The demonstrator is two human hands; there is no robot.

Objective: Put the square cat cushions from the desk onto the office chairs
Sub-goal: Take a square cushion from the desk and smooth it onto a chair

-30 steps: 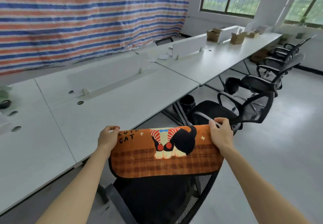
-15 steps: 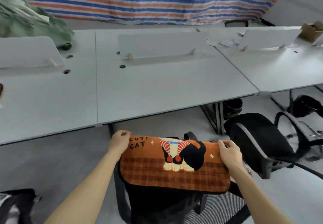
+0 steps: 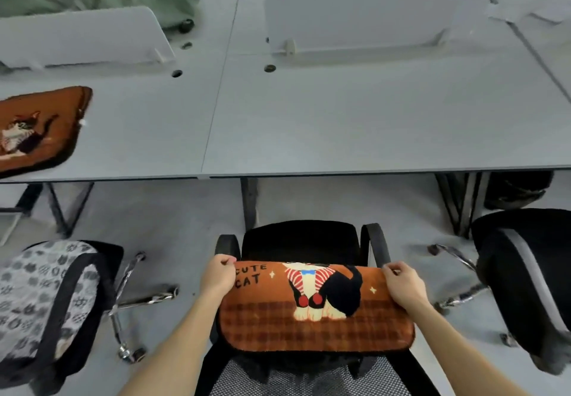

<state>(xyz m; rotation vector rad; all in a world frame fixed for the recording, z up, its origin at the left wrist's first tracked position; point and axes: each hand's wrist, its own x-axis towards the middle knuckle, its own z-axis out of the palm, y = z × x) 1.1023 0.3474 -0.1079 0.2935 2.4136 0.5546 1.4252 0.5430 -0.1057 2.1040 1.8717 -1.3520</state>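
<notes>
Orange cat cushion held over black office chair, above the seat. Left hand pinches its left far corner; right hand grips the right far corner. Second cushion lies on the desk, far left.

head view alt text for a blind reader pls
The left hand and right hand grip an orange cat cushion by its far corners over a black office chair. A second cat cushion lies on the grey desk, far left.

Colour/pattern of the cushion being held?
The cushion is orange-brown with a plaid lower band, a cat picture and CUTE CAT lettering; head view.
</notes>
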